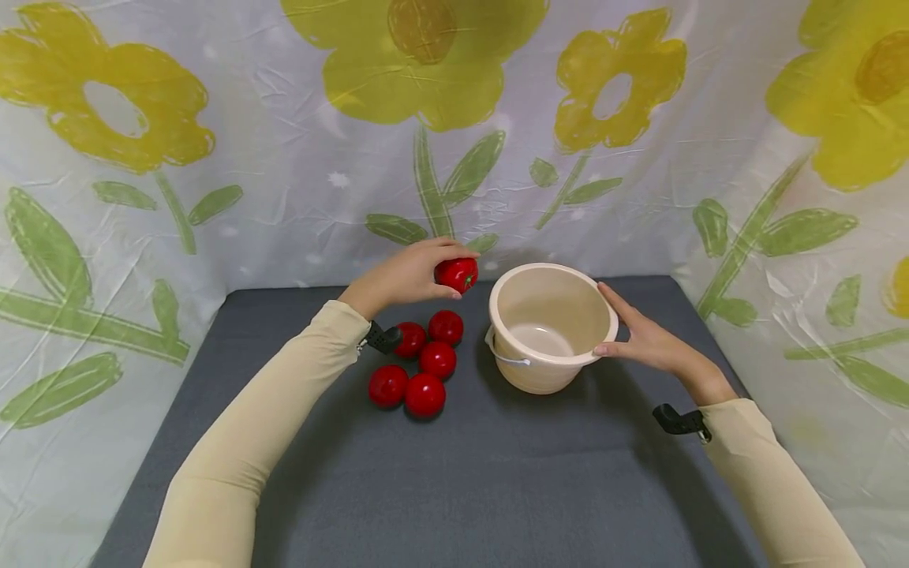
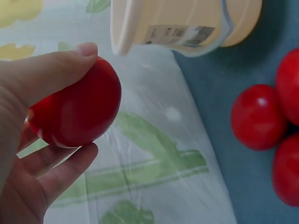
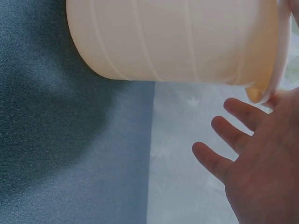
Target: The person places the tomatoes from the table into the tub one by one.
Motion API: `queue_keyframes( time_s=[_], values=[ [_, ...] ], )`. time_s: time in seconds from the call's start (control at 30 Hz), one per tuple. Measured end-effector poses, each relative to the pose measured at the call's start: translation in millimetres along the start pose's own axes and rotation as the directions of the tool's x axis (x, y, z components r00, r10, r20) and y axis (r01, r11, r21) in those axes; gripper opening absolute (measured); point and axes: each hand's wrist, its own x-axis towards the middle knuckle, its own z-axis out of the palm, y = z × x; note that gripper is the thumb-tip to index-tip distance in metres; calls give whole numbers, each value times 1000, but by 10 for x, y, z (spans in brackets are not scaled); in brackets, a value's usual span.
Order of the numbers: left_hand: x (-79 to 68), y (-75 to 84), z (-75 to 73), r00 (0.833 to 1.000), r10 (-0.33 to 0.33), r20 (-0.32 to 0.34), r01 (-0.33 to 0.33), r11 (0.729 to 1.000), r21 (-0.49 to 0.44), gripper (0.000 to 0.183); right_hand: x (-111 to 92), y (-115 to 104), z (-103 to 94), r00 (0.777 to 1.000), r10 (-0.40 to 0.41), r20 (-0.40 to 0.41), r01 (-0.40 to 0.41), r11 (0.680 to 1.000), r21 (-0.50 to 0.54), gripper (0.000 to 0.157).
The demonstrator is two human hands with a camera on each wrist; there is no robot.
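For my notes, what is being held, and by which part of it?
A red tomato, held by its rounded sides in the left grip. The right grip touches the bucket's rim.

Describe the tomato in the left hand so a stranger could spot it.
On the dark table stands a cream bucket. To its left, the left hand grips a red tomato. It alone is held; the five other tomatoes lie on the table.
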Motion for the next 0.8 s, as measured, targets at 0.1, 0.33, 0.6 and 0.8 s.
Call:
queue_keyframes(
  time_s=[0.1, 0.33, 0.6, 0.8],
  values=[
    [102, 85, 6, 1000, 9, 17, -10, 1000, 19, 66, 1, 2, 0, 1000, 0, -1, 0, 1000, 3, 110],
    [305, 266, 45, 998, 36, 44, -38, 999, 29, 67, 8, 18, 4, 1000, -4, -8, 4, 1000, 13, 109],
    [508, 428, 80, 994, 93, 52, -94, 995, 18, 66, 14, 24, 9, 1000, 1, -12, -1, 1000, 3, 110],
    [674, 518, 127, 992, 108, 65, -109, 994, 7, 66, 14, 5, 5, 1000, -3, -17, 3, 1000, 4, 110]
  ],
)
